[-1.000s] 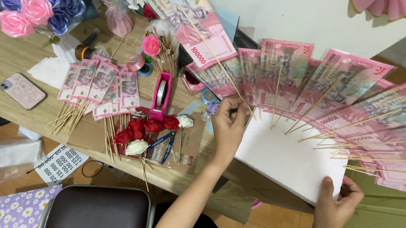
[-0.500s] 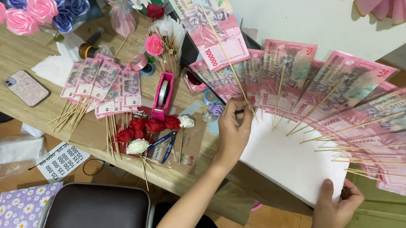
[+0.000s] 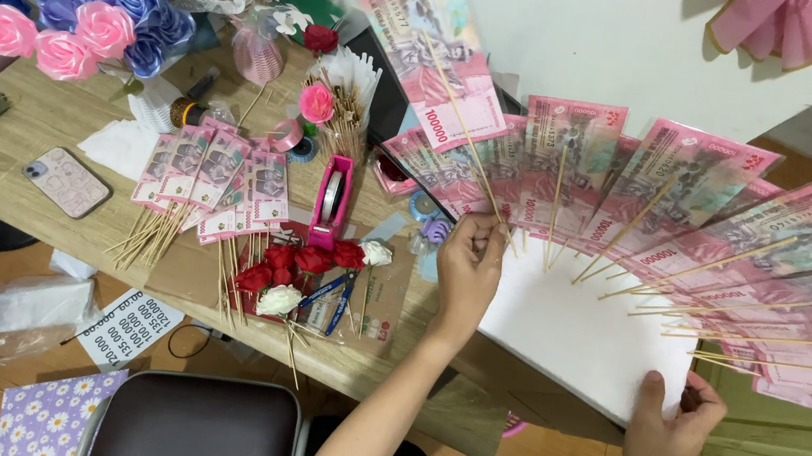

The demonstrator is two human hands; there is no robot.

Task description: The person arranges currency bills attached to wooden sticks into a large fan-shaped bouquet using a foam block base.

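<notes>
Pinching a banknote skewer [image 3: 477, 170] with my left hand [image 3: 467, 270], right hand [image 3: 672, 427] gripping the foam board [image 3: 581, 337]; its fingers are hidden underneath.

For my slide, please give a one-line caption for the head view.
Left hand pinches a skewered pink banknote at a white foam board fanned with notes; right hand grips its corner.
</notes>
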